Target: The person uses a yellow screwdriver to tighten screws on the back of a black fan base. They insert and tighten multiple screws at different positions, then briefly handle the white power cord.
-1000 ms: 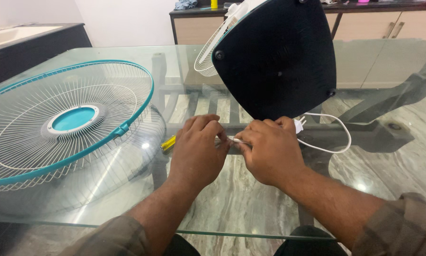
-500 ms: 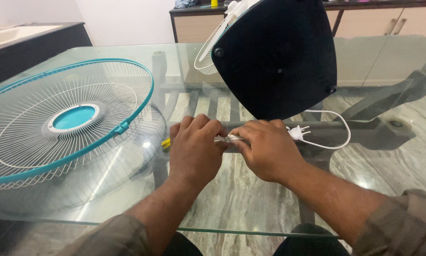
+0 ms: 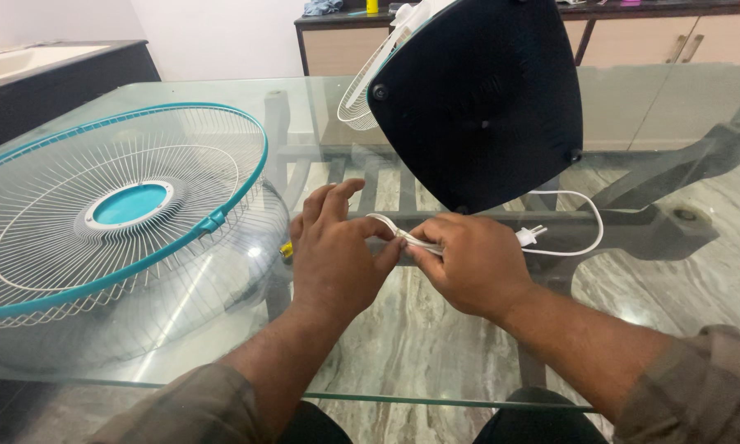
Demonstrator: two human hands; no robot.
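Closest in, both forearms reach over the near edge of the glass surface (image 3: 436, 362), and the two hands meet at its middle. The right hand (image 3: 468, 263) is clenched around a folded length of the white power cord (image 3: 403, 237), while the left hand (image 3: 333, 255) pinches the loop beside it between thumb and forefinger, its other fingers lifted. From the right hand the cord runs out in a wide loop to its white plug (image 3: 530, 237), which lies on the glass. To gather it neatly, I would say keep the folds even and the grip firm so no loop slips. Just left of the left hand peeps a small yellow tool (image 3: 287, 249). Farther left lies the teal-rimmed fan grille (image 3: 115, 214), flat on the glass. Beyond the hands stands the fan's black base (image 3: 481, 103), tipped up.
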